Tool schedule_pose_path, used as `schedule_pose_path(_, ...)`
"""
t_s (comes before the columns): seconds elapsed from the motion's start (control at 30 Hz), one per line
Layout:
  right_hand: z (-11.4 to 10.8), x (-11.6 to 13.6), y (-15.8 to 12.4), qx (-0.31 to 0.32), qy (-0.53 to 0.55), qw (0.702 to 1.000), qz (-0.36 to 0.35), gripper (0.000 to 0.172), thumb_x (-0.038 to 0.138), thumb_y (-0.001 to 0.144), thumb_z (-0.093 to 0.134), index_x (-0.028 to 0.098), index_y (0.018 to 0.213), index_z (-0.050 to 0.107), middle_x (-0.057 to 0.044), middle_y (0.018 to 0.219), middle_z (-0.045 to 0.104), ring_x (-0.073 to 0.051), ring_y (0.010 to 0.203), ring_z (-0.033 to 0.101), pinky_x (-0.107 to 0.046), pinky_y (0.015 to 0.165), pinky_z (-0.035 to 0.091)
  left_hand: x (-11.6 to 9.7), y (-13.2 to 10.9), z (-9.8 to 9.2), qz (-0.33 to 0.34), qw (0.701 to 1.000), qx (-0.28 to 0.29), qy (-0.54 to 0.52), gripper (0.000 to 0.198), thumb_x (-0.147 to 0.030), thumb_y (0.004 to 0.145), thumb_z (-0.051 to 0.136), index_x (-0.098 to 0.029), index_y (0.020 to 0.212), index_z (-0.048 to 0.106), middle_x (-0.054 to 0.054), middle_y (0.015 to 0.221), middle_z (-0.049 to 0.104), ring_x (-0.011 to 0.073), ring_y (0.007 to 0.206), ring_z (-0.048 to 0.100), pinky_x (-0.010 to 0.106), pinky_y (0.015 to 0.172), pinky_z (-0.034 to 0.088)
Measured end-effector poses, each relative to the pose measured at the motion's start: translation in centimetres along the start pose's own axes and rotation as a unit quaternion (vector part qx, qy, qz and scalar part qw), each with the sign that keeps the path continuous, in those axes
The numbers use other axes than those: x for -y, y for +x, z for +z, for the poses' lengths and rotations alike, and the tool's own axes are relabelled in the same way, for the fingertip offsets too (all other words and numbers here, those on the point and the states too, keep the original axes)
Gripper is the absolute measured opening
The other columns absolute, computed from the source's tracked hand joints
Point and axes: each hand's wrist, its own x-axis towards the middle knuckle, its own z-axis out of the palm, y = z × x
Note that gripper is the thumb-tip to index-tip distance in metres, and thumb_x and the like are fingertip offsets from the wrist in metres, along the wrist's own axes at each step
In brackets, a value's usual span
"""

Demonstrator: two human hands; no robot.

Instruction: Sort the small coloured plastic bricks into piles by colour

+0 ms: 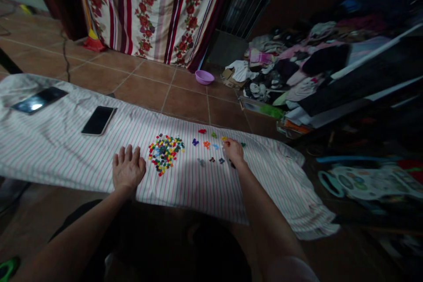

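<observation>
My left hand lies flat on the striped cloth, fingers stretched out, holding nothing. Just right of it is a mixed pile of small coloured pieces. Farther right, small heaps sorted by colour sit in rows: red, light green, purple, orange, light blue, grey, brown and dark blue-grey. My right hand is pinched beside the yellow heap; whatever its fingertips hold is too small to make out. A dark green heap shows past that hand.
A phone and a dark shiny flat device lie on the cloth at left. On the tiled floor beyond stands a purple basin. Heaped clothes fill the right side, behind a floral curtain's edge.
</observation>
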Motion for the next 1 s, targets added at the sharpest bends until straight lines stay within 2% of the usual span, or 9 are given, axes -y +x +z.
schedule_pose_path(0.2, -1.4, -1.8, 0.4, -0.003, -0.007, 1.0, 0.014, 0.026, 0.017, 0.086, 0.052, 0.018, 0.1, 0.073, -0.008, 0.095, 0.074, -0.018, 0.086, 0.067, -0.025, 0.075, 0.045, 0.0, 0.0, -0.1, 0.002, 1.0, 0.003, 0.006, 0.054, -0.036, 0.092, 0.03, -0.017, 0.137, 0.052, 0.014, 0.147, 0.047, 0.0316, 0.143, 0.031, 0.05, 0.116, 0.022)
schedule_pose_path(0.37, -1.8, -2.8, 0.3, -0.005, 0.003, 1.0, 0.02, 0.031, 0.015, 0.085, 0.049, 0.016, 0.106, 0.072, -0.008, 0.096, 0.075, -0.019, 0.088, 0.067, -0.025, 0.076, 0.046, 0.0, 0.0, 0.0, 0.001, 1.0, 0.0, 0.004, 0.054, -0.036, 0.092, 0.03, -0.017, 0.137, 0.052, 0.014, 0.147, 0.047, 0.032, 0.142, 0.031, 0.05, 0.116, 0.022)
schedule_pose_path(0.67, 0.0, -3.1, 0.0, -0.005, 0.026, 1.0, 0.002, 0.026, 0.018, 0.082, 0.054, 0.022, 0.095, 0.076, -0.005, 0.094, 0.076, -0.019, 0.087, 0.067, -0.026, 0.079, 0.048, 0.2, 0.0, 0.4, 0.002, 1.0, -0.005, 0.007, 0.054, -0.037, 0.091, 0.031, -0.018, 0.138, 0.051, 0.013, 0.148, 0.045, 0.0313, 0.143, 0.03, 0.05, 0.116, 0.021)
schedule_pose_path(1.0, 1.2, -2.3, 0.0, 0.004, 0.0, 1.0, 0.006, 0.027, 0.016, 0.081, 0.056, 0.024, 0.095, 0.078, -0.006, 0.096, 0.075, -0.019, 0.088, 0.067, -0.027, 0.08, 0.049, 0.2, -0.1, 0.6, -0.008, 1.0, -0.002, -0.003, 0.054, -0.037, 0.091, 0.033, -0.019, 0.138, 0.051, 0.012, 0.149, 0.045, 0.0304, 0.144, 0.029, 0.049, 0.118, 0.019)
